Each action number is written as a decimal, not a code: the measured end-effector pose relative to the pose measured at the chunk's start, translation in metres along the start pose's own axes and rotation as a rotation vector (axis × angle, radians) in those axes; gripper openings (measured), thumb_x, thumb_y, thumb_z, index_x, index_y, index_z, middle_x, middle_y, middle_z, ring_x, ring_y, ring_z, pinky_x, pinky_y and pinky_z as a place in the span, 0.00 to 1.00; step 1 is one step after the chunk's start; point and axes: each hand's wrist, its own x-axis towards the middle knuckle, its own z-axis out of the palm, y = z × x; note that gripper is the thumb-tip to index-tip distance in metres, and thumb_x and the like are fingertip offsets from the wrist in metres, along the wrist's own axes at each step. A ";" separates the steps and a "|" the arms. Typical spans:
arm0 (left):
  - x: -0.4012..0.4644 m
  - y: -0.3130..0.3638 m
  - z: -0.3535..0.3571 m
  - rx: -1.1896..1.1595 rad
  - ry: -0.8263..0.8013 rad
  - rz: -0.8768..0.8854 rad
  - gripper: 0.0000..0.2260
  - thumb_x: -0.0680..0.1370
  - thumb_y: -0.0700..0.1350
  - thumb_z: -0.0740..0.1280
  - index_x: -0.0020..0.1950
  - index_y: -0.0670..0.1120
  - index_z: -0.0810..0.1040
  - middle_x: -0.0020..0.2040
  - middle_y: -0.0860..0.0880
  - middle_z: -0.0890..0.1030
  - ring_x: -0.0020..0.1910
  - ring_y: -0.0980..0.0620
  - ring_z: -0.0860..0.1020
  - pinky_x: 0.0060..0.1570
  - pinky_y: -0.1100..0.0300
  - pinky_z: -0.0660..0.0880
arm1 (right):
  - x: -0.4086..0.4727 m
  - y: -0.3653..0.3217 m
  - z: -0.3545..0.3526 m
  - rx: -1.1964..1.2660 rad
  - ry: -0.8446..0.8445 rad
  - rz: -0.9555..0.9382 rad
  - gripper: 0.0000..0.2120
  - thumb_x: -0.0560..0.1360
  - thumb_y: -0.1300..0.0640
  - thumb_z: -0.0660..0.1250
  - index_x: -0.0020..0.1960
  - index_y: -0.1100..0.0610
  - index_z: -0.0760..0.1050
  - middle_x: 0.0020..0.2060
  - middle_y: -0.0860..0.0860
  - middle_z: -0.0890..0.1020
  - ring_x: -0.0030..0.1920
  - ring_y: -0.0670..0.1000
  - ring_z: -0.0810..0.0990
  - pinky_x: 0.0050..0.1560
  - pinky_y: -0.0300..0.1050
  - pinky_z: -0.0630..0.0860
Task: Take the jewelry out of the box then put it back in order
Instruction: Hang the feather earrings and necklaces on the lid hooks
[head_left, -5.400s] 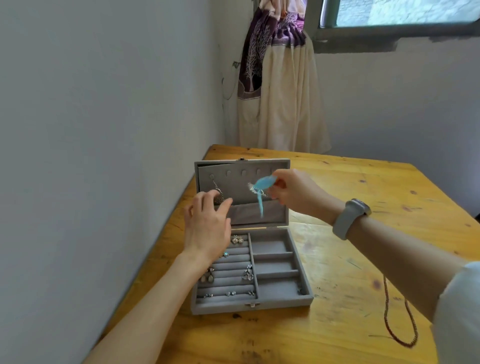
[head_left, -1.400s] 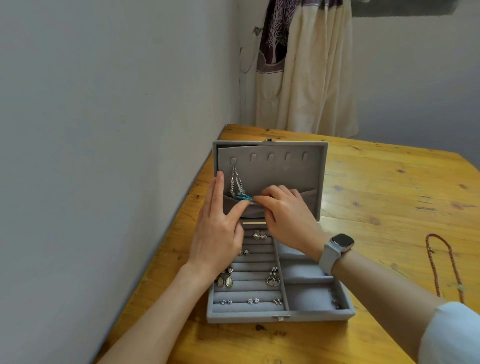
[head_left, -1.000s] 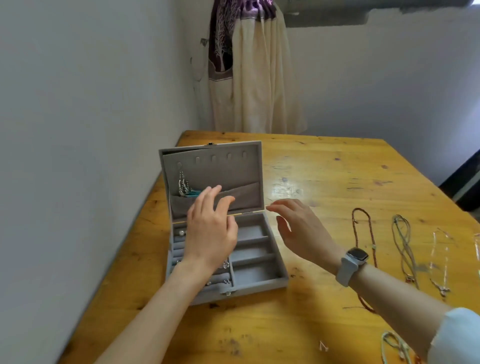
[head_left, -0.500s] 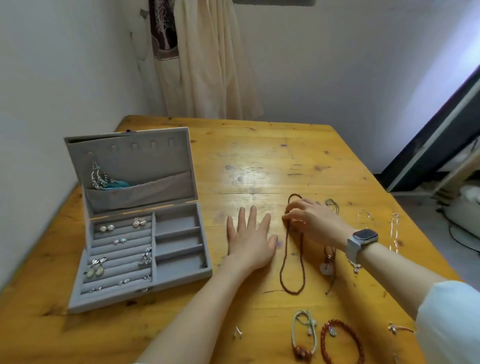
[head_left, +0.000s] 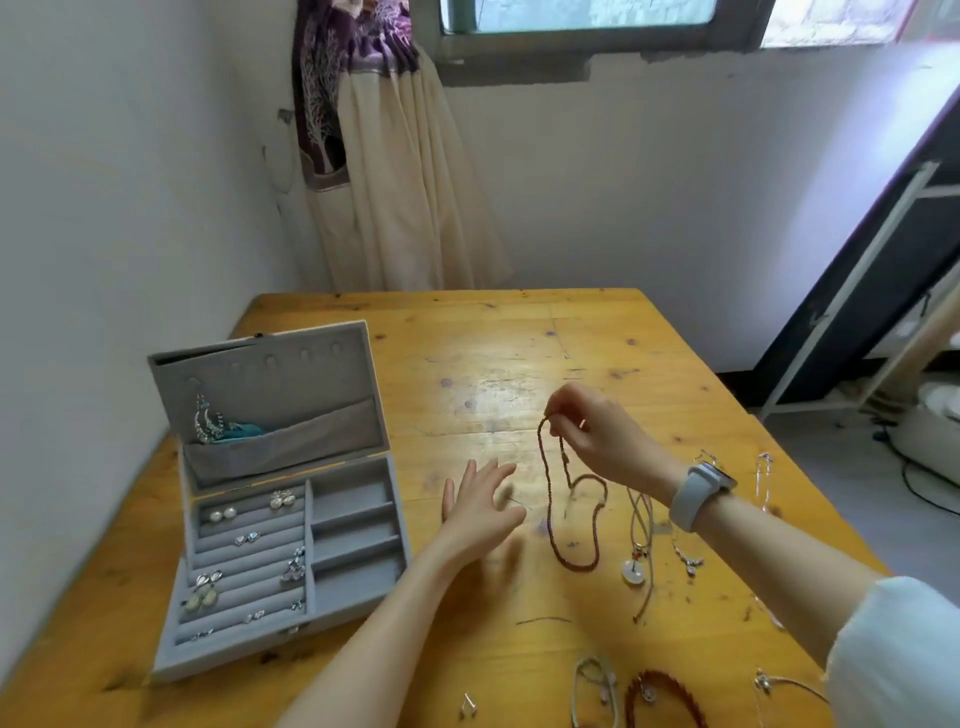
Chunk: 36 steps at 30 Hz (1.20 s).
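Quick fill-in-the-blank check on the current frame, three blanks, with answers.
1. The right hand pinches the ____ beaded necklace.
2. The jewelry box has its lid ____.
3. The left hand holds ____.

Answers: brown; open; nothing

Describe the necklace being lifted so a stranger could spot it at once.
On the wooden table, right of the open grey jewelry box, the right hand pinches a reddish-brown beaded necklace by its top. It hangs as one long loop, lower end on the wood. The neighbouring pale cord necklace carries a round white pendant.
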 end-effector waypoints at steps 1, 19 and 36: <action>-0.002 0.001 -0.006 -0.121 -0.021 -0.001 0.24 0.74 0.46 0.62 0.70 0.54 0.62 0.74 0.51 0.58 0.75 0.50 0.47 0.72 0.49 0.40 | 0.004 -0.013 -0.003 0.057 0.026 -0.016 0.06 0.76 0.65 0.59 0.47 0.55 0.72 0.34 0.46 0.76 0.35 0.41 0.76 0.36 0.33 0.71; -0.070 -0.066 -0.195 0.730 0.693 -0.012 0.17 0.78 0.47 0.58 0.67 0.50 0.70 0.69 0.48 0.65 0.69 0.48 0.60 0.66 0.52 0.58 | 0.109 -0.206 0.015 0.591 0.149 -0.212 0.12 0.75 0.71 0.55 0.43 0.60 0.75 0.33 0.55 0.77 0.32 0.48 0.78 0.37 0.42 0.80; -0.080 -0.112 -0.187 0.881 0.677 -0.019 0.11 0.58 0.51 0.77 0.39 0.53 0.82 0.65 0.39 0.73 0.66 0.37 0.68 0.56 0.37 0.69 | 0.149 -0.265 0.053 0.591 0.092 -0.194 0.10 0.76 0.70 0.56 0.46 0.62 0.75 0.37 0.55 0.77 0.38 0.51 0.79 0.43 0.45 0.81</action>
